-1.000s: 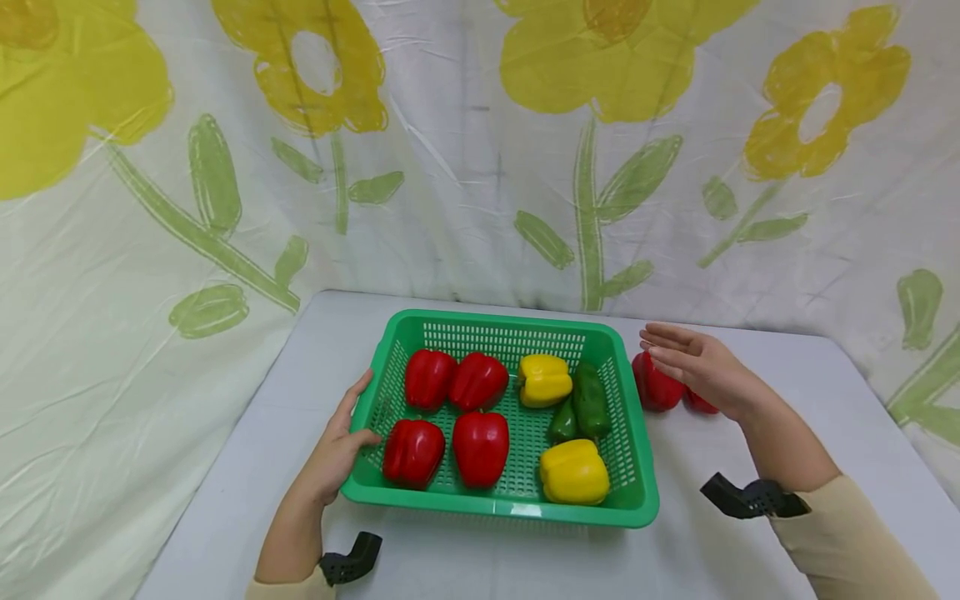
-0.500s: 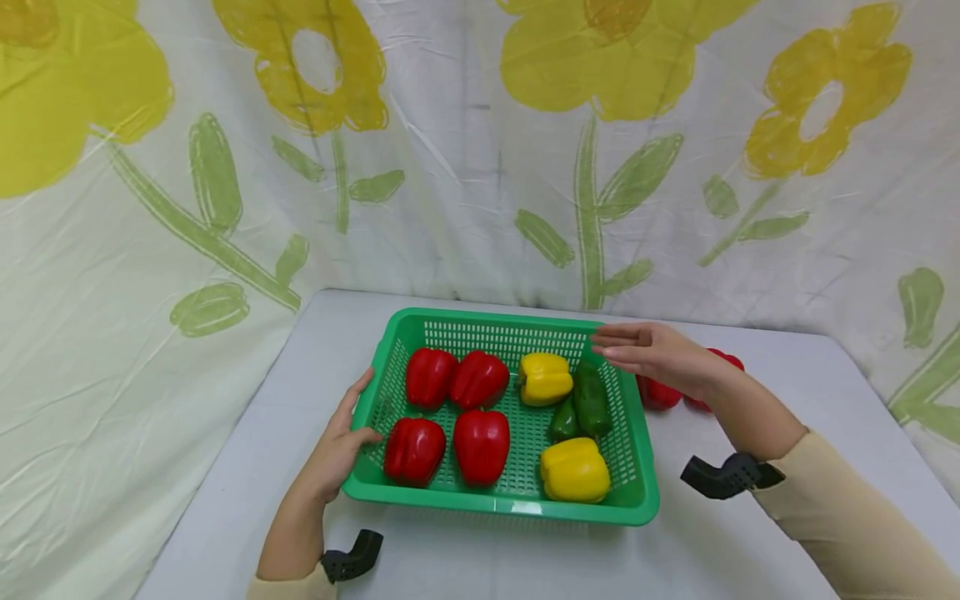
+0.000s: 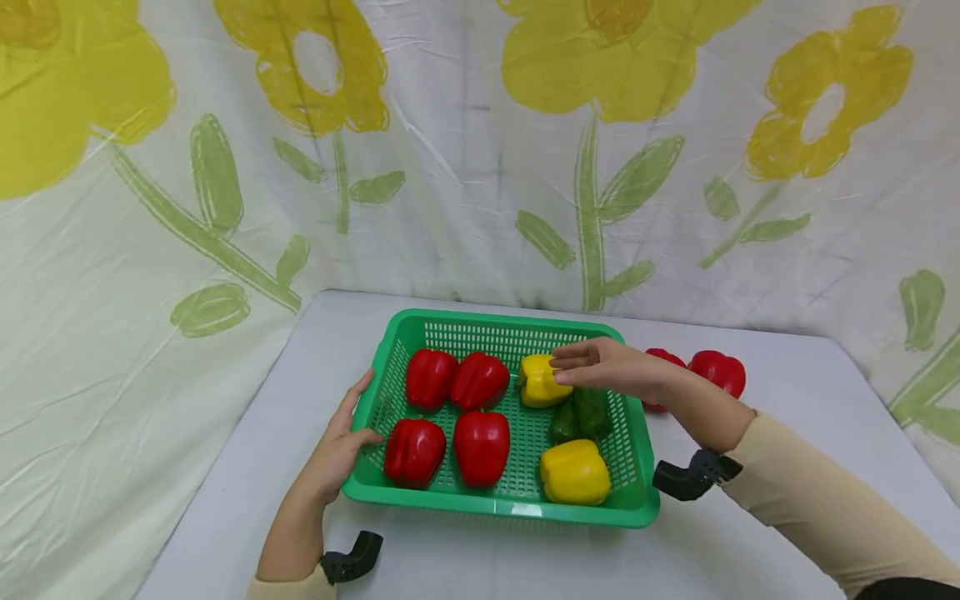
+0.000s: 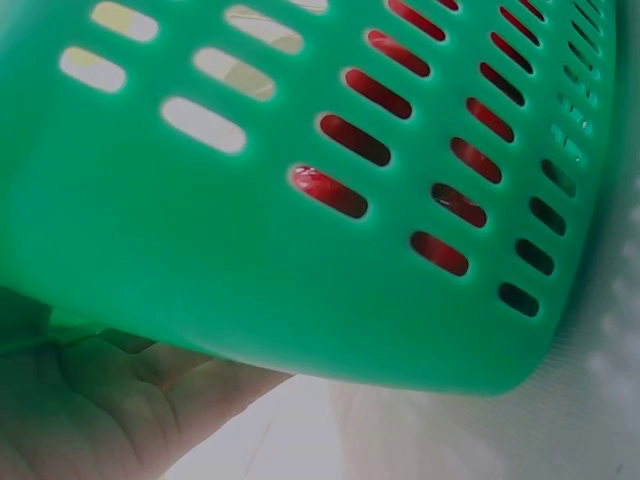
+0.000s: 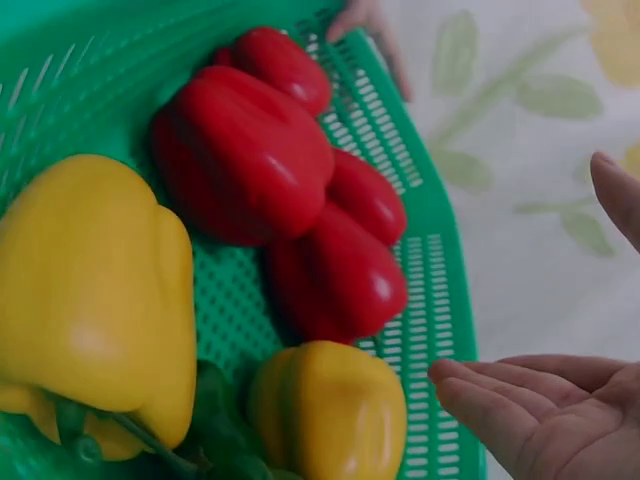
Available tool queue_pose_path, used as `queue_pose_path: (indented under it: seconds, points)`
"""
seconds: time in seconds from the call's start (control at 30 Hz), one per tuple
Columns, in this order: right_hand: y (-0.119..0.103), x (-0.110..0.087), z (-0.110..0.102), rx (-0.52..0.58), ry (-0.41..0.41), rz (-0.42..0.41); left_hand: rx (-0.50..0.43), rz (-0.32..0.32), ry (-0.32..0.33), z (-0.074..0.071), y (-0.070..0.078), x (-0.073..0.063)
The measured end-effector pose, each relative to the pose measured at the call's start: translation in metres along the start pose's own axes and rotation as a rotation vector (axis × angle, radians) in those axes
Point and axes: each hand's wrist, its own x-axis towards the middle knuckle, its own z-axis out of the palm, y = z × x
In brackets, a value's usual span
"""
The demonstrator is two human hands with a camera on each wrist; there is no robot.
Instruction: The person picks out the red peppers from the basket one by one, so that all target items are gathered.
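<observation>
A green plastic basket [image 3: 495, 504] sits on the white table. It holds several red bell peppers [image 3: 482, 450], two yellow bell peppers [image 3: 574, 472] and dark green peppers [image 3: 581, 417]. My left hand [image 3: 333, 454] grips the basket's left rim, thumb over the edge and fingers along the outside. The left wrist view shows this hand [image 4: 130, 410] against the basket's rim, with red peppers behind the slots. My right hand [image 3: 611, 367] hovers over the right part of the basket near the back yellow pepper [image 3: 542, 383], fingers straight, holding nothing; it partly covers the green peppers.
Two red bell peppers [image 3: 717, 372] lie on the table [image 3: 720, 483] just right of the basket, one partly behind my right forearm. A white cloth [image 3: 450, 233] printed with yellow flowers hangs behind and left of the table.
My right hand has moved left, from above the red peppers outside the basket to over the basket's inside. My left hand and the basket have stayed in place.
</observation>
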Motion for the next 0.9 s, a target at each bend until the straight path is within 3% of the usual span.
queue_pose_path:
  seconds: [0.3,0.7,0.9]
  points:
    - [-0.003,0.022,0.021,-0.061,-0.046,0.028,-0.008,0.004,-0.001,-0.001,-0.001,0.0]
    - [0.002,0.048,0.039,0.04,-0.143,0.106,-0.017,-0.019,0.004,0.0,0.001,0.0]
    - [0.002,0.057,0.046,0.031,-0.169,0.142,-0.014,-0.006,0.002,0.0,0.0,0.0]
